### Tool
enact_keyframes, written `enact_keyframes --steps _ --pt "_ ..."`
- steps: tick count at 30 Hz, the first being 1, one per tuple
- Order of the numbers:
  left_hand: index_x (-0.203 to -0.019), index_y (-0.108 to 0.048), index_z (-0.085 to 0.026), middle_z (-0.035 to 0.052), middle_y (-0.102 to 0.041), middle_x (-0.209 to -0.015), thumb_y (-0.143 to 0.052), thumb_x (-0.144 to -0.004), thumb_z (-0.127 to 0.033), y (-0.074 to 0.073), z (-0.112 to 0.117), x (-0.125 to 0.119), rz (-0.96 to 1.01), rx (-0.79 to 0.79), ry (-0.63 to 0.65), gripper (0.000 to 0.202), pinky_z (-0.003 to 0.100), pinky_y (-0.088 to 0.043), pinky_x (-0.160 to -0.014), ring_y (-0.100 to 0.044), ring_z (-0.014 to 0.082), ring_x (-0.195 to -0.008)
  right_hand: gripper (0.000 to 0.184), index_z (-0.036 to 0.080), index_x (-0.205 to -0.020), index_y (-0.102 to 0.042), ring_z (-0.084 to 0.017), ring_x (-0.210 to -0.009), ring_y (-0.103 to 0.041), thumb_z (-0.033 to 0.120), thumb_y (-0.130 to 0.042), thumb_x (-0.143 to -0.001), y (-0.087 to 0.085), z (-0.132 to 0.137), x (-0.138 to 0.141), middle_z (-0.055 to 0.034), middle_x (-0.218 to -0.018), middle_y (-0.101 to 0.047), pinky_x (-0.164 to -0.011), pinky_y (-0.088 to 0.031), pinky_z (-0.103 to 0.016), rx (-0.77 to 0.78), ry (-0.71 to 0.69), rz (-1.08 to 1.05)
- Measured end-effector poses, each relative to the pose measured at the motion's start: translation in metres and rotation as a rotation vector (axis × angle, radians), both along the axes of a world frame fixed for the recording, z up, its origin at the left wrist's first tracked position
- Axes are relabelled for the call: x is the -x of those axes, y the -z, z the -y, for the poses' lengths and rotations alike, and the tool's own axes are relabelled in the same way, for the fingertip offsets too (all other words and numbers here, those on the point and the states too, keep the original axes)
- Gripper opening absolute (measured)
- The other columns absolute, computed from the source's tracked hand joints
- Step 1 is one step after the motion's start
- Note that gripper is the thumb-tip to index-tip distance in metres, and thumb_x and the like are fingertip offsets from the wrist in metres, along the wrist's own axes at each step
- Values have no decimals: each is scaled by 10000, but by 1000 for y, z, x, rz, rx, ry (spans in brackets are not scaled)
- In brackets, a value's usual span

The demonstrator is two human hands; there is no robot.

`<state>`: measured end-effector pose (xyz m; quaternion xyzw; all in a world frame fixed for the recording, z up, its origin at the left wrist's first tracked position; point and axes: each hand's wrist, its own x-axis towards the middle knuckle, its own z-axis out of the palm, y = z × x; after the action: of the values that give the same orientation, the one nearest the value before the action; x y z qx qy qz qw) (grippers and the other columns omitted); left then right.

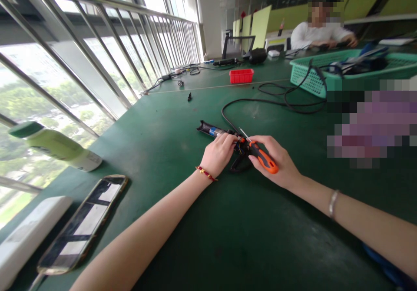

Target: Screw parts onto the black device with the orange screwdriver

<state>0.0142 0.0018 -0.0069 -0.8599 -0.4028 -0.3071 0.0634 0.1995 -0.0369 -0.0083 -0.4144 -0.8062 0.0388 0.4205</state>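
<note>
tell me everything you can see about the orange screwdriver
The screwdriver has a chunky orange handle with dark grey panels, plastic or rubber by its look, and a thin, silvery, metal-looking shaft. It lies slantwise in the right hand's grip, fingers and thumb on the handle, whose rounded end points back toward the wearer and right. The shaft points forward and left, beside the black device; whether its tip touches anything can't be told.

Middle of black device point(206, 128) hidden by left fingers point(228, 138); wiring point(241, 142) too small to trace. Contact between screwdriver point(267, 162) tip and device: cannot tell. Teal basket point(306, 80) cut off at right edge, white bar point(32, 232) at left. Small black piece point(189, 97), far tabletop point(156, 130): unidentifiable. Pixelated patch point(381, 124): contents masked.
</note>
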Motion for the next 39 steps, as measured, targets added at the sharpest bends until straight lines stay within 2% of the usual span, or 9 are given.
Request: enact_keyframes --steps 8,14,17,20,22,26,31,36,39 --pt "-892 -583 -175 32 -603 -869 -415 -908 -233 3 -3 1 -16 -9 -6 179 235 -478 -727 -558 133 -839 368 233 -1161 -425 -225 -982 -564 252 -524 -808 2 -1 1 -73 -1074 -577 -851 -484 -360 -5 -22 29" --pt "-911 -649 -198 46 -603 -894 -427 -898 -275 1 -6 7 -59 -90 23 235 256 -468 -726 -552 142 -828 342 234 -1139 -435 -226 -969 -566 259 -524 -810 1 -1 -1 -72 -1061 -582 -834 -488 -369 -8 -28 45" --pt "-1059 -615 -197 67 -597 -1041 -463 -863 -286 -2 -13 18 -118 -106 45 264 329 -449 -854 -545 183 -945 309 225 -1106 -454 -226 -956 -570 259 -527 -807 -2 0 -3 -74 -1040 -594 -826 -487 -365 -17 -18 46" --pt "-1261 -475 -162 95 -518 -1254 -507 -819 -284 -2 -21 29 -143 -46 46 460 411 -330 -1038 -462 222 -1157 269 224 -1063 -477 -227 -917 -580 259 -533 -802 -5 0 -3 -68 -999 -611 -805 -484 -368 -3 -5 53" --pt "-1307 -420 -152 93 -489 -1302 -503 -817 -271 -1 -25 33 -166 0 32 511 431 -255 -1093 -410 223 -1223 252 226 -1043 -484 -226 -888 -584 265 -538 -800 -5 0 -4 -62 -974 -620 -792 -482 -374 4 -6 71" --pt "-1302 -430 -142 94 -499 -1283 -463 -851 -250 -2 -30 34 -243 30 -8 465 403 -283 -1074 -423 224 -1195 280 213 -1059 -474 -220 -865 -594 256 -547 -792 -4 0 -3 -68 -982 -627 -784 -485 -370 -12 -2 89" --pt "-1324 -413 -151 119 -509 -1226 -491 -850 -370 -5 -33 41 -294 35 -32 528 432 -340 -995 -443 267 -1127 291 210 -1061 -474 -212 -847 -596 215 -547 -779 -4 1 -4 -66 -956 -626 -769 -493 -360 -48 -22 88" --pt "-1369 -325 -170 113 -452 -1304 -427 -876 -448 -1 -37 49 -194 70 -43 575 477 -197 -1077 -374 254 -1219 244 215 -1023 -503 -185 -783 -596 188 -533 -782 -7 5 -3 -49 -893 -633 -719 -500 -331 -88 -60 16" --pt "-1263 -450 -183 80 -550 -1151 -393 -899 -424 0 -38 49 -184 122 -80 440 444 -270 -1030 -449 233 -1115 226 217 -1007 -514 -177 -768 -599 186 -534 -785 -8 8 -1 -42 -869 -638 -704 -503 -322 -92 -100 -6"
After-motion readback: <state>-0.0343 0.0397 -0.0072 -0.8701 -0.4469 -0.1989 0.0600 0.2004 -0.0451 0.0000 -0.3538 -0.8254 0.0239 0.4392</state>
